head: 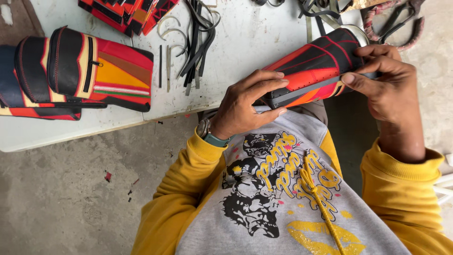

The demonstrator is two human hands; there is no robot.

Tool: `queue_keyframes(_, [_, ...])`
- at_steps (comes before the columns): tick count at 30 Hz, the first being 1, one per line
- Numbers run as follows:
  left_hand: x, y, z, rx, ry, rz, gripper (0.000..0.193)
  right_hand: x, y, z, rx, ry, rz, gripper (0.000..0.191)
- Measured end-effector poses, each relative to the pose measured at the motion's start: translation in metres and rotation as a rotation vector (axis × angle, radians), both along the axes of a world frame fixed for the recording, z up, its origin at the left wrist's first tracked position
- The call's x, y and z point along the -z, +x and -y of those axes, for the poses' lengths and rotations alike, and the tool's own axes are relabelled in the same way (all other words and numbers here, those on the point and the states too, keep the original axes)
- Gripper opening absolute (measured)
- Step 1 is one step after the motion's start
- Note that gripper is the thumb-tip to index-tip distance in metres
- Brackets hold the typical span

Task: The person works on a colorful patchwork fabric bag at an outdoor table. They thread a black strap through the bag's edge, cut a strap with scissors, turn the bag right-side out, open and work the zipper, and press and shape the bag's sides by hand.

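Note:
My left hand (247,103) grips the near end of a red, orange and black patchwork leather piece (315,66), fingers on top and thumb under its grey edge strip. My right hand (384,80) pinches the far end of the same piece, thumb pressing the dark edge strip. The piece rests against the front edge of a white table (245,42), above my lap. I wear a watch on the left wrist and a grey and yellow sweatshirt.
A stack of finished red, black and yellow bags (71,71) lies at the table's left. More cut patchwork pieces (127,12), black straps (198,38) and metal rings lie at the back. Large scissors (394,21) rest at the top right. Concrete floor with scraps lies below.

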State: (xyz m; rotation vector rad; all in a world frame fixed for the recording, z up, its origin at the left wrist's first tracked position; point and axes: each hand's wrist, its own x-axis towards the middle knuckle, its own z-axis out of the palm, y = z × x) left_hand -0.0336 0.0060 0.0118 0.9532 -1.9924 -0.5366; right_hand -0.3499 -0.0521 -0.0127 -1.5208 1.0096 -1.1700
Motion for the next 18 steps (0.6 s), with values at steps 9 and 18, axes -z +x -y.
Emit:
queue_keyframes(9, [0.0,-0.018,-0.002,-0.068,0.165,-0.177,0.034,0.023,-0.009,0.0,0.038,-0.039,-0.065,0.016])
queue_keyframes(18, [0.004,-0.035,-0.002,-0.202,0.086,-0.2,0.024,0.022,-0.006,0.001,0.063,-0.066,-0.083,0.012])
